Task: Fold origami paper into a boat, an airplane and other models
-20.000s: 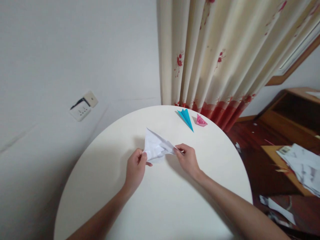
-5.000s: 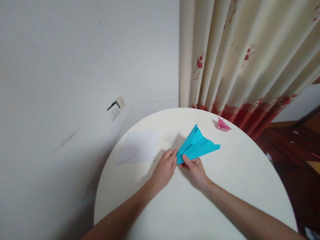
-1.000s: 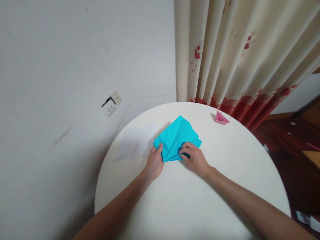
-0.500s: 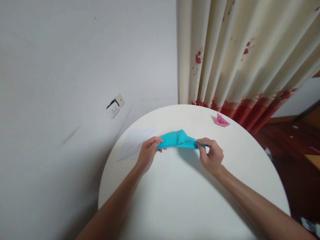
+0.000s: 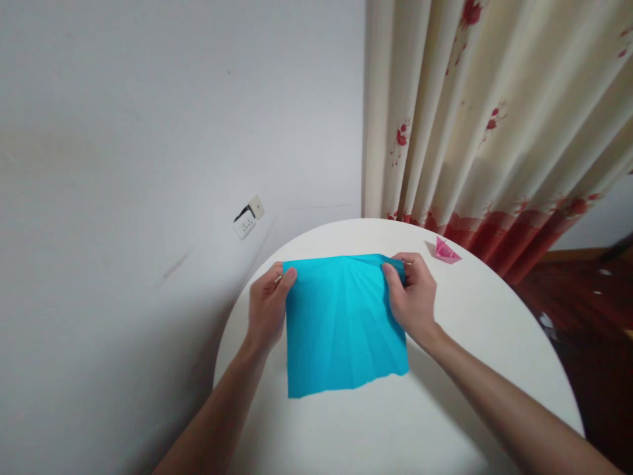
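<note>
1. A bright blue, creased, nearly square paper sheet hangs spread above the round white table; its lower edge is uneven.
2. The left hand grasps its upper left corner, thumb in front.
3. The right hand pinches its upper right corner, which is bent.
4. A small pink folded-paper boat rests near the table's far edge, beyond the right hand.
5. Behind hangs a cream curtain with red flowers.
</note>
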{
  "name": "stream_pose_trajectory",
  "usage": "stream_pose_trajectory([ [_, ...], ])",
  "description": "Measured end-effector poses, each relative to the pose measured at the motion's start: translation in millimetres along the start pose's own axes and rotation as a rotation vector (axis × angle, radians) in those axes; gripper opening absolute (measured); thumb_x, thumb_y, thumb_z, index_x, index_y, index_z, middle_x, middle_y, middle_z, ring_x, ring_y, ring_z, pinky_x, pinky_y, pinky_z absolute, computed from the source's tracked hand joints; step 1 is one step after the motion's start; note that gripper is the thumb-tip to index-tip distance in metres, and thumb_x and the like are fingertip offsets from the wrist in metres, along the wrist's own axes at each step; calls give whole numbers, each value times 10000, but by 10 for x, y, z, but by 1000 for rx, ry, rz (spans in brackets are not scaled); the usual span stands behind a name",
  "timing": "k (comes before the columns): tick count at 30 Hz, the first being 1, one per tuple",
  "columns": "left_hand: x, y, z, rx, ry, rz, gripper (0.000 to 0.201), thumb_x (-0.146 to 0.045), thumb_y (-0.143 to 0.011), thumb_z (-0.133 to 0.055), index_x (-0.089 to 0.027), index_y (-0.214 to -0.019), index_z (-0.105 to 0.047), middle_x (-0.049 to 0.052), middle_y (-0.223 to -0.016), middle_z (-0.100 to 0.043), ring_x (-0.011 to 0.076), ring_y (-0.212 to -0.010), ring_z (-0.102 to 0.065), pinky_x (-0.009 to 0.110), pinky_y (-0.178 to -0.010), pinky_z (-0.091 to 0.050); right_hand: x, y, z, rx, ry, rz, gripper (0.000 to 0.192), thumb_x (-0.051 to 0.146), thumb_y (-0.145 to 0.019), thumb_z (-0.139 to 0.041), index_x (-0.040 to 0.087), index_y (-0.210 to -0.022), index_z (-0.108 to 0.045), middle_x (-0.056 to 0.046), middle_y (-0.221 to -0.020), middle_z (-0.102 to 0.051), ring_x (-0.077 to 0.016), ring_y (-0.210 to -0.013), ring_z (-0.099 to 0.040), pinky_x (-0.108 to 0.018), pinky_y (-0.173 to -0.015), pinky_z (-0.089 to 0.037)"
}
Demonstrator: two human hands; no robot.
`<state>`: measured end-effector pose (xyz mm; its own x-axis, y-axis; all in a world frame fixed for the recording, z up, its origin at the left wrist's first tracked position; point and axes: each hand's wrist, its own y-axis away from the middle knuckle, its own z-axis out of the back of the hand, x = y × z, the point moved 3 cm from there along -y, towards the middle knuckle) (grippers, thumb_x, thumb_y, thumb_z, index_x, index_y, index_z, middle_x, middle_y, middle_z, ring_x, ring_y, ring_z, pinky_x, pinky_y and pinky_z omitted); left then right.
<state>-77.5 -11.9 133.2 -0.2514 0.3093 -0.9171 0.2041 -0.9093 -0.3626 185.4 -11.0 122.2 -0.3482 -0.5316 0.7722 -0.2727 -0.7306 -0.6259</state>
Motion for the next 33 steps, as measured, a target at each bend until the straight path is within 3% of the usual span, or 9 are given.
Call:
stream_pose_trajectory([
  [3, 283, -102, 181, -87, -423, -56, 353, -463, -909, -553, -212, -668, -499, -46, -581, -385, 134, -586, -381, 247, -555, -292, -266, 90, -394, 145, 10, -85, 246, 308, -956, -535, 211, -1179, -571, 7, -827, -616, -148, -598, -520, -285, -622, -452],
  [5, 558, -171, 274, -27, -644, -49, 394, -447, -920, -488, -215, -611, -414, -53, -546, -349, 126, -558, -372, 256, -558, -274, -464, 186, -663, 224, 77, -130, 332, 313, -956, -505, 198, -1265, -544, 39, -698, -559, -173, -586, -529, -298, -649, -456],
  [10, 1126, -367, 630, 26, -777, -10, 407, -418, -895, -466, -214, -544, -431, -30, -531, -452, 145, -571, -451, 269, -582, -296, -760, 388, -1317, 503, 337, -186, 405, 290, -987, -408, 188, -1373, -475, -17, -813, -665, -220, -790, -658, -309, -759, -481],
  [17, 1361, -991, 1110, 51, -946, 15, 329, -382, -924, -474, -169, -787, -684, 109, -883, -715, 249, -886, -628, 342, -855, -448, -772, 290, -2099, 660, 484, -185, 429, 275, -1011, -417, 215, -1436, -424, -97, -1067, -740, -245, -999, -688, -314, -827, -466],
  [21, 1459, -1018, 882, 74, -1002, -43, 418, -287, -937, -467, -108, -1285, -612, 201, -1348, -611, 332, -1307, -497, 471, -1118, -331, -826, 238, -2368, 728, 577, -186, 439, 266, -1031, -367, 195, -1463, -396, -133, -1104, -743, -266, -1019, -698, -346, -842, -465],
  [23, 1562, -888, 636, 196, -993, -106, 503, -309, -956, -461, -134, -1424, -514, 177, -1514, -490, 306, -1430, -393, 454, -1188, -266, -854, 229, -2445, 758, 610, -174, 437, 276, -1034, -368, 199, -1463, -400, -132, -1096, -748, -272, -1006, -704, -357, -841, -467],
  [27, 1790, -618, 293, 425, -953, -151, 510, -351, -983, -434, -193, -1465, -489, 124, -1564, -461, 288, -1493, -336, 501, -1232, -194, -861, 216, -2503, 763, 665, -137, 450, 274, -1024, -405, 185, -1466, -401, -130, -1092, -749, -269, -1032, -690, -369, -884, -462],
  [31, 1893, -574, 278, 446, -928, -146, 526, -308, -980, -426, -192, -1492, -469, 135, -1610, -384, 345, -1528, -250, 597, -1232, -109, -738, 304, -2560, 708, 690, -25, 493, 197, -1032, -293, 97, -1511, -353, -233, -1454, -536, -311, -1367, -464, -461, -1092, -338],
  [33, 1919, -607, 324, 449, -909, -153, 512, -283, -962, -460, -199, -1465, -510, 128, -1594, -414, 351, -1526, -255, 585, -1236, -116, -665, 422, -2639, 738, 665, 60, 522, 187, -1036, -259, 112, -1548, -324, -195, -1585, -396, -281, -1468, -327, -449, -1171, -245],
])
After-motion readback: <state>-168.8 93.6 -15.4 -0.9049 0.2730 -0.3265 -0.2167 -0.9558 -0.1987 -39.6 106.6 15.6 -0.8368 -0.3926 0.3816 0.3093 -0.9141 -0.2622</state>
